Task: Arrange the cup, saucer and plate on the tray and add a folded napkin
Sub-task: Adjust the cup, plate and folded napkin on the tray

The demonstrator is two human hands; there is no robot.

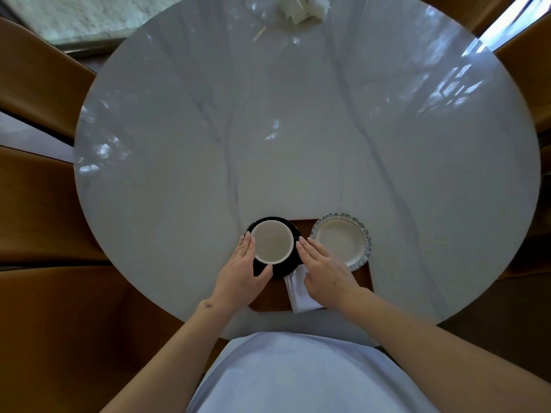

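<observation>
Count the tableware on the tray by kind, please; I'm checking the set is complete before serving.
Cup: 1
Saucer: 1
Plate: 1
Napkin: 1
Total: 4, all on the tray

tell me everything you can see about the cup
The cup is round, with a pale cream inside and rim; it looks ceramic and empty. It stands upright on a black saucer at the left end of the brown tray. No handle can be made out. The left hand curves along its left side, thumb below it, and the right hand lies flat just to its right; whether either touches the cup or only the saucer is unclear.
</observation>
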